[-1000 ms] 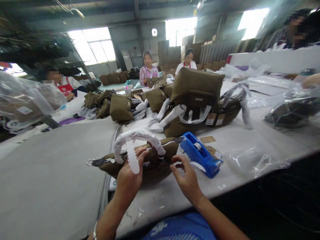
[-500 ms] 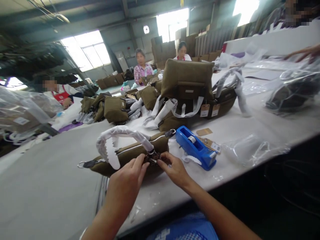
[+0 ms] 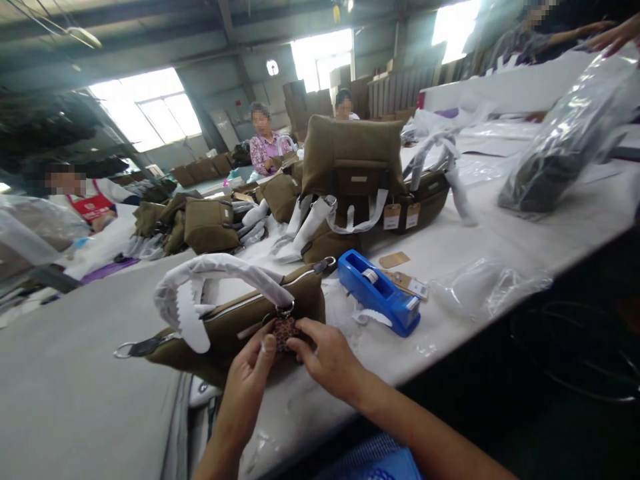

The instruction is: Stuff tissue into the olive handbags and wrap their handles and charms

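An olive-green handbag [image 3: 220, 337] stands on the table before me, its handle [image 3: 225, 267] wrapped in white paper. From the ring at the handle's base hangs a small brown patterned charm [image 3: 286, 332], perhaps a pouch or tag. My left hand [image 3: 253, 367] pinches the charm's left edge between thumb and fingers. On its right side, my right hand [image 3: 325, 350] holds it with fingers closed. A blue tape dispenser [image 3: 380, 293] sits just right of the bag.
Brown card tags [image 3: 395, 259] and a clear plastic bag [image 3: 485, 287] lie beyond the dispenser. More olive bags [image 3: 355, 153] are heaped behind. A plastic-wrapped bag [image 3: 550, 160] is at the right, near a co-worker's hand. Several people work around the table.
The brown charm, bunched between my fingers before, now hangs spread and facing me. My left hand has shifted lower along it. At the right, the plastic-wrapped bag has been tipped up by a co-worker.
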Tool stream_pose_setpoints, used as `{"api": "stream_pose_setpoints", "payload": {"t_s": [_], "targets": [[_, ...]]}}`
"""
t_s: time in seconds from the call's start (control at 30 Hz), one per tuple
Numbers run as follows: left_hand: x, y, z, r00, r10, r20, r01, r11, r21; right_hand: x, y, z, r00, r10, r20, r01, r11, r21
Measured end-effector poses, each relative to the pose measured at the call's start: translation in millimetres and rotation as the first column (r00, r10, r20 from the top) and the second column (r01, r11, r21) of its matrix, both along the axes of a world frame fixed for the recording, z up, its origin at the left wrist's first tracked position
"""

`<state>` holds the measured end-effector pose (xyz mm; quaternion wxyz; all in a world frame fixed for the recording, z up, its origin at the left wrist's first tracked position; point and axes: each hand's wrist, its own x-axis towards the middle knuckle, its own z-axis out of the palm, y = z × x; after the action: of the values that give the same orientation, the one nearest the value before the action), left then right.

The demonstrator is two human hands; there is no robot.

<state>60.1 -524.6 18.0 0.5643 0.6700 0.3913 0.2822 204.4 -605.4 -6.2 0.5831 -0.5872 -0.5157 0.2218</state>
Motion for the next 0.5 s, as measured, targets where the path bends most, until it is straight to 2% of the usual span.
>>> {"api": "stream_pose_setpoints", "payload": {"t_s": [0.03,0.1,0.17,0.23,0.3,0.37,0.4,0.43,0.5], "targets": [[0,0,0.1,0.999,0.006,-0.031,-0.005,0.998,0.056,1,-3,1.7,0.997,0.014,0.080,-0.014,1.000,0.010],[1,1,1.2,0.998,0.020,-0.062,-0.012,0.992,0.124,6,-11,3.3,0.985,0.106,0.139,-0.107,0.994,0.003],[1,2,2.7,0.999,-0.001,-0.051,0.006,0.994,0.108,16,-21,2.3,0.990,0.130,0.063,-0.131,0.991,0.012],[-1,2,3.7,0.998,-0.042,-0.044,0.045,0.996,0.072,33,-28,0.9,0.991,-0.003,-0.137,0.013,0.997,0.072],[-4,1,3.6,0.997,-0.061,-0.040,0.063,0.997,0.042,55,-25,3.7,0.914,-0.206,-0.350,0.273,0.949,0.155],[-6,-1,2.2,0.999,-0.047,-0.026,0.048,0.999,0.007,78,-10,13.9,0.830,-0.338,-0.443,0.464,0.860,0.214],[-6,-2,1.0,0.999,-0.036,-0.021,0.036,0.999,-0.010,90,3,21.8,0.821,-0.365,-0.438,0.494,0.839,0.227],[-7,-3,-0.6,0.999,-0.029,-0.017,0.029,0.999,-0.028,100,18,31.1,0.845,-0.362,-0.393,0.470,0.854,0.224],[-7,-5,-5.1,1.000,-0.019,-0.004,0.019,0.998,-0.052,116,54,50.9,0.941,-0.251,-0.228,0.289,0.945,0.153]]}}
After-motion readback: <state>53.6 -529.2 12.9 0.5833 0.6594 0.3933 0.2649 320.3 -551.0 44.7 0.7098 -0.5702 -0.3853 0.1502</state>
